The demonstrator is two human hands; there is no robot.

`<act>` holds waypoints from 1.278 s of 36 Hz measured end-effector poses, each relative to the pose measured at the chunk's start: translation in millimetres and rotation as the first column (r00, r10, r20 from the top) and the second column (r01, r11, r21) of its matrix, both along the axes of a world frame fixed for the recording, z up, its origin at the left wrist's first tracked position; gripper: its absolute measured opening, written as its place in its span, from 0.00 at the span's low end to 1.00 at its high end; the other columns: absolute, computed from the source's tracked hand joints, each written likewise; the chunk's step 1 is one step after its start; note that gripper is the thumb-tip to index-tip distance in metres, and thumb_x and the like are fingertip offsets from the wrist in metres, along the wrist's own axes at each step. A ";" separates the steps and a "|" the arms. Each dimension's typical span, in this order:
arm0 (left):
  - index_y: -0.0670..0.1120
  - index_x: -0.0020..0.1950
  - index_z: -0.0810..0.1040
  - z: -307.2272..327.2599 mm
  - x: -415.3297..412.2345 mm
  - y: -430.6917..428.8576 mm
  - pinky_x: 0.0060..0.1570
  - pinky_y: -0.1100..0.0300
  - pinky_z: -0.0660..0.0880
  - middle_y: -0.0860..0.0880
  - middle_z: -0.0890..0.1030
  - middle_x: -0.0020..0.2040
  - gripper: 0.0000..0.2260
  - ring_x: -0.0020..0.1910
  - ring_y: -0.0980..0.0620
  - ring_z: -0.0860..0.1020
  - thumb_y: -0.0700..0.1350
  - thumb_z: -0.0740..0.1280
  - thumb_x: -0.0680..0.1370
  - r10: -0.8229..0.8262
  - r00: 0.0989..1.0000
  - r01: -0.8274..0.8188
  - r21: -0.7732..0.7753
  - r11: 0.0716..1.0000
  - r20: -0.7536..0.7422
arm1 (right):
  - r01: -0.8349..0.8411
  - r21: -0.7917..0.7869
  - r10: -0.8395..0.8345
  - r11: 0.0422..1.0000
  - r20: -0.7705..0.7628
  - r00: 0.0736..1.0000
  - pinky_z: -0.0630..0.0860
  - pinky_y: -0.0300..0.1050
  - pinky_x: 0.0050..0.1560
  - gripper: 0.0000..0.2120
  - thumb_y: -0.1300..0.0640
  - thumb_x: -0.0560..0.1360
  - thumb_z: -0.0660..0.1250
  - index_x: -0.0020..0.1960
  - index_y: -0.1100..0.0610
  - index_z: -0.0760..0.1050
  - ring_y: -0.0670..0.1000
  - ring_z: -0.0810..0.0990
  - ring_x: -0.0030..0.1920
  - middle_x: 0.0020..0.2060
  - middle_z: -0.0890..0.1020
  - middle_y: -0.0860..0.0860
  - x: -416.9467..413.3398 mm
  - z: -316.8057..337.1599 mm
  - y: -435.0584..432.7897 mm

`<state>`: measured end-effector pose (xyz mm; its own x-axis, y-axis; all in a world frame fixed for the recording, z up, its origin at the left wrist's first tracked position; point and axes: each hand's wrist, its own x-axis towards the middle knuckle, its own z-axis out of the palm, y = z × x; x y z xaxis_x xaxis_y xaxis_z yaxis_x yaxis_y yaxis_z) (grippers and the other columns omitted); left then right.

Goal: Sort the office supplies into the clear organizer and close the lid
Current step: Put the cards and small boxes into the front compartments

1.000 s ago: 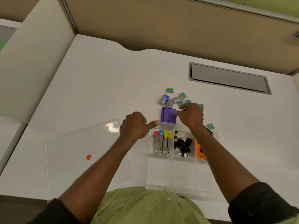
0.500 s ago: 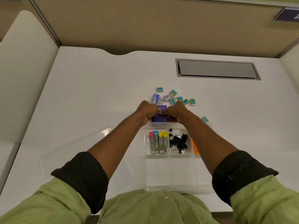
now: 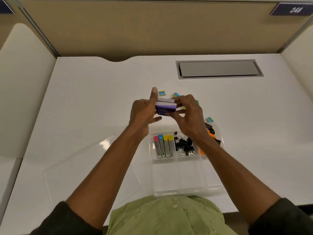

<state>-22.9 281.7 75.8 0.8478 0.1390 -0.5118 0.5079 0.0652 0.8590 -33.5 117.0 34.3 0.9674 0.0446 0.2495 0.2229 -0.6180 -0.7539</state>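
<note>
A stack of purple boxes [image 3: 165,107] is held in the air between my left hand [image 3: 144,114] and my right hand [image 3: 188,117], above the far end of the clear organizer [image 3: 179,189]. The organizer lies on the white desk in front of me. One compartment holds staplers with coloured tips [image 3: 164,146], the one beside it black binder clips [image 3: 184,146], and an orange and black item [image 3: 210,138] shows at the right, partly behind my right wrist. The clear lid [image 3: 76,167] lies flat to the left. Small teal boxes [image 3: 161,93] are scattered beyond my hands, some hidden.
A grey cable hatch [image 3: 218,69] is set into the desk at the far right. Beige partition walls close the desk at the back and both sides. One teal box [image 3: 209,119] lies by the organizer's far right corner.
Both hands closed on the purple boxes on the desk and have lifted them up and clear of the surface. The camera has tilted, showing more of the partition.
</note>
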 end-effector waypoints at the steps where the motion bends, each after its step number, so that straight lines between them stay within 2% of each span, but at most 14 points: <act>1: 0.45 0.53 0.82 3.2 -10.5 0.2 0.43 0.52 0.85 0.43 0.86 0.49 0.22 0.47 0.45 0.86 0.64 0.66 0.78 0.006 0.999 -0.009 -0.079 0.997 -0.048 | -0.023 -0.017 0.024 1.000 0.059 0.998 0.83 0.43 0.48 0.17 0.55 0.75 0.77 0.60 0.58 0.78 0.48 0.80 0.51 0.55 0.78 0.54 -15.2 0.4 -1.3; 4: 0.39 0.54 0.81 6.4 -44.4 0.8 0.43 0.50 0.85 0.41 0.87 0.46 0.23 0.42 0.45 0.87 0.59 0.71 0.76 0.011 0.986 -0.054 -0.248 0.967 -0.169 | -0.032 -0.066 0.041 0.997 0.131 0.991 0.82 0.43 0.49 0.15 0.58 0.75 0.75 0.59 0.60 0.80 0.49 0.78 0.55 0.56 0.77 0.55 -62.8 -0.2 -5.5; 6: 0.36 0.52 0.81 2.4 -68.1 2.3 0.39 0.52 0.84 0.42 0.87 0.41 0.18 0.37 0.48 0.87 0.52 0.74 0.76 -0.003 0.973 -0.066 -0.293 0.954 -0.230 | -0.027 -0.100 0.043 0.995 0.163 0.986 0.82 0.42 0.50 0.14 0.61 0.73 0.74 0.58 0.61 0.82 0.52 0.78 0.56 0.56 0.76 0.57 -95.1 -3.0 -7.3; 9: 0.38 0.53 0.82 -9.5 -105.5 5.7 0.41 0.52 0.83 0.39 0.87 0.49 0.08 0.43 0.45 0.87 0.39 0.73 0.77 -0.069 0.964 -0.024 -0.345 0.938 -0.257 | -0.057 -0.072 0.067 0.996 0.137 0.988 0.79 0.39 0.55 0.16 0.66 0.69 0.79 0.56 0.59 0.84 0.53 0.78 0.59 0.57 0.76 0.57 -135.6 -9.4 -11.2; 14: 0.45 0.58 0.79 -38.3 -153.8 12.2 0.46 0.47 0.85 0.44 0.86 0.52 0.18 0.48 0.44 0.86 0.37 0.79 0.71 -0.033 0.972 0.005 -0.119 0.993 -0.232 | -0.170 -0.029 0.169 0.985 -0.022 0.985 0.79 0.40 0.59 0.19 0.69 0.69 0.76 0.58 0.56 0.82 0.52 0.76 0.67 0.62 0.76 0.54 -182.0 -19.9 -12.5; 18: 0.49 0.55 0.80 -53.5 -175.7 11.9 0.48 0.47 0.85 0.48 0.85 0.51 0.23 0.51 0.48 0.84 0.43 0.84 0.64 -0.005 0.990 0.019 0.099 0.995 -0.144 | -0.017 0.335 0.125 0.942 -0.302 0.945 0.84 0.46 0.54 0.24 0.77 0.72 0.66 0.60 0.54 0.82 0.53 0.80 0.63 0.62 0.78 0.51 -203.4 -28.4 -5.7; 20: 0.52 0.54 0.80 -54.1 -181.3 10.2 0.48 0.49 0.85 0.51 0.85 0.51 0.26 0.51 0.50 0.84 0.52 0.85 0.60 -0.033 0.993 0.054 0.180 0.982 -0.114 | 0.125 0.443 0.091 0.888 -0.436 0.895 0.85 0.51 0.51 0.21 0.72 0.75 0.69 0.62 0.53 0.80 0.54 0.83 0.58 0.59 0.82 0.50 -207.8 -27.5 -2.0; 23: 0.56 0.52 0.80 -59.3 -183.6 10.3 0.46 0.50 0.85 0.53 0.85 0.50 0.30 0.49 0.51 0.85 0.63 0.83 0.54 -0.032 0.996 0.050 0.214 0.975 -0.083 | 0.194 0.426 0.076 0.884 -0.540 0.838 0.85 0.49 0.48 0.23 0.55 0.73 0.78 0.65 0.47 0.75 0.51 0.86 0.52 0.57 0.83 0.47 -207.4 -27.0 1.9; 25: 0.54 0.53 0.81 -60.6 -184.2 7.8 0.44 0.53 0.85 0.53 0.85 0.50 0.26 0.48 0.52 0.85 0.59 0.82 0.59 -0.041 0.997 0.053 0.206 0.977 -0.063 | 0.232 0.361 0.002 0.904 -0.545 0.839 0.86 0.48 0.45 0.25 0.52 0.71 0.80 0.64 0.46 0.73 0.49 0.86 0.49 0.54 0.83 0.48 -203.8 -29.5 4.0; 29: 0.54 0.52 0.81 -62.8 -183.2 5.6 0.37 0.63 0.83 0.53 0.84 0.51 0.10 0.46 0.56 0.85 0.46 0.77 0.74 -0.090 0.996 0.089 0.269 0.959 -0.009 | 0.374 0.338 -0.138 0.863 -0.555 0.820 0.86 0.49 0.43 0.24 0.57 0.72 0.79 0.62 0.46 0.71 0.49 0.86 0.47 0.53 0.83 0.51 -195.6 -32.5 4.6; 32: 0.56 0.51 0.80 -66.2 -181.3 6.9 0.44 0.60 0.82 0.58 0.83 0.49 0.09 0.46 0.56 0.83 0.46 0.76 0.75 -0.157 0.987 0.129 0.391 0.911 0.041 | 0.483 0.334 -0.244 0.809 -0.556 0.794 0.86 0.49 0.44 0.27 0.59 0.74 0.77 0.65 0.43 0.68 0.50 0.86 0.49 0.55 0.82 0.52 -190.1 -31.4 -3.7; 36: 0.53 0.54 0.80 -67.0 -179.1 -1.6 0.40 0.73 0.72 0.59 0.82 0.48 0.11 0.44 0.58 0.80 0.47 0.77 0.74 -0.291 0.953 0.202 0.531 0.823 0.089 | 0.504 0.323 -0.305 0.801 -0.504 0.808 0.86 0.49 0.45 0.32 0.60 0.75 0.75 0.70 0.38 0.65 0.50 0.85 0.50 0.54 0.81 0.51 -189.9 -26.9 -19.3; 41: 0.54 0.50 0.80 -76.6 -179.5 -22.3 0.44 0.62 0.80 0.59 0.83 0.49 0.10 0.44 0.57 0.81 0.46 0.78 0.73 -0.369 0.925 0.231 0.642 0.731 0.087 | 0.519 0.317 -0.326 0.794 -0.500 0.802 0.86 0.51 0.46 0.30 0.60 0.75 0.75 0.70 0.39 0.67 0.50 0.84 0.52 0.56 0.80 0.51 -197.8 -27.4 -33.7; 46: 0.55 0.50 0.79 -83.3 -176.6 -30.2 0.45 0.56 0.80 0.58 0.84 0.48 0.11 0.45 0.55 0.82 0.47 0.77 0.72 -0.372 0.928 0.261 0.725 0.637 -0.007 | 0.552 0.306 -0.342 0.776 -0.531 0.775 0.86 0.47 0.46 0.30 0.58 0.76 0.75 0.70 0.39 0.67 0.50 0.83 0.52 0.56 0.79 0.51 -211.5 -35.2 -37.1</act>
